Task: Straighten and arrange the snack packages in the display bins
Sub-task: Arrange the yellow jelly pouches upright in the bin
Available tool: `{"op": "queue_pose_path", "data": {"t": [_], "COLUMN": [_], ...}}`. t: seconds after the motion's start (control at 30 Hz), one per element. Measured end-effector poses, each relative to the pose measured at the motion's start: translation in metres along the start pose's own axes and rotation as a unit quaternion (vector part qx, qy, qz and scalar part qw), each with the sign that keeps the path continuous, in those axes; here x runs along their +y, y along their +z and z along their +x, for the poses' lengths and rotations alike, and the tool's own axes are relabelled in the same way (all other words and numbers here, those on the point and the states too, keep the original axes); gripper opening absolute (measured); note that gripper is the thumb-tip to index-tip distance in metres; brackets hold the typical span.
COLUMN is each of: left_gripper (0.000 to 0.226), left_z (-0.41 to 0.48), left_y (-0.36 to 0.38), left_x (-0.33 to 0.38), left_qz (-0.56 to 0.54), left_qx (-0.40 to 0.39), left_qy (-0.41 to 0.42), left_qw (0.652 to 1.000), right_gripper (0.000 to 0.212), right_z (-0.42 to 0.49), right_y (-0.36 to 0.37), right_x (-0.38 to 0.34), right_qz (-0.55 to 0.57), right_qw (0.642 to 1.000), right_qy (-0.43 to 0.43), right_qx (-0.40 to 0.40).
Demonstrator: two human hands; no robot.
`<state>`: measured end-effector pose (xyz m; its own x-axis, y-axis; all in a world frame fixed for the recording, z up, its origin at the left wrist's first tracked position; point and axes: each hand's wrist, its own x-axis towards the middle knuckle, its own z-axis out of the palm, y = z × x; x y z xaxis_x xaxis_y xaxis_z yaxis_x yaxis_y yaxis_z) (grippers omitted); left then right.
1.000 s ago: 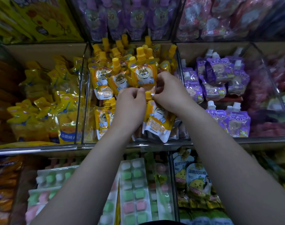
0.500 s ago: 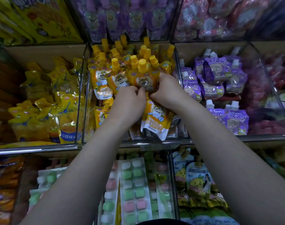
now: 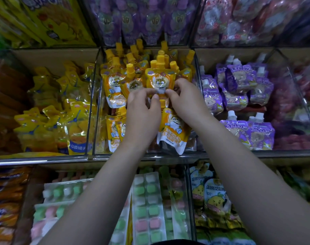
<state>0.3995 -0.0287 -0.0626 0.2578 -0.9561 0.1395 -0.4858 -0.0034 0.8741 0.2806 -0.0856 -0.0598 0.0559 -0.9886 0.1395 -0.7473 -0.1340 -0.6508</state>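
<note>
Left hand (image 3: 143,114) and right hand (image 3: 186,100) reach far, side by side.
Forearms bare and extended; fingertips pinch the lower edge of one orange pouch (image 3: 160,82).

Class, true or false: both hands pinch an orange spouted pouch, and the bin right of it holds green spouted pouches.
False. The head view shows purple spouted pouches there, not green; left hand and right hand do pinch the orange spouted pouch.

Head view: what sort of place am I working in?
Most likely a snack shop's shelves: clear-walled display bins, each packed with many identical packages, such as orange spout pouches, purple spout pouches and pastel candy trays below. The left hand and right hand pinch one orange pouch.
</note>
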Motion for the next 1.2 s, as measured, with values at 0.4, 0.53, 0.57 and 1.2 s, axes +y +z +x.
{"op": "queue_pose_path", "data": {"t": [0.4,0.53,0.57,1.2], "left_gripper": [0.042,0.050,0.052,0.050], "left_z": [-0.011,-0.018,-0.018,-0.082], "left_y": [-0.004,-0.006,-0.006,0.004], "left_x": [0.007,0.008,0.008,0.051], "left_qz": [-0.065,-0.194,-0.211,-0.340], "left_qx": [-0.044,-0.050,-0.050,-0.057], "left_qy": [-0.033,-0.048,-0.049,-0.013], "left_qw": [0.996,0.979,0.975,0.939], "right_gripper": [0.023,0.042,0.043,0.040], "right_z": [-0.017,-0.031,-0.036,-0.115], "right_y": [-0.006,-0.016,-0.015,-0.048], "right_x": [-0.007,-0.012,-0.013,-0.009], "right_qz": [0.137,0.240,0.261,0.421], "right_qw": [0.986,0.965,0.959,0.903], "right_qy": [-0.001,0.014,0.010,-0.011], "right_qx": [0.096,0.107,0.108,0.083]}}
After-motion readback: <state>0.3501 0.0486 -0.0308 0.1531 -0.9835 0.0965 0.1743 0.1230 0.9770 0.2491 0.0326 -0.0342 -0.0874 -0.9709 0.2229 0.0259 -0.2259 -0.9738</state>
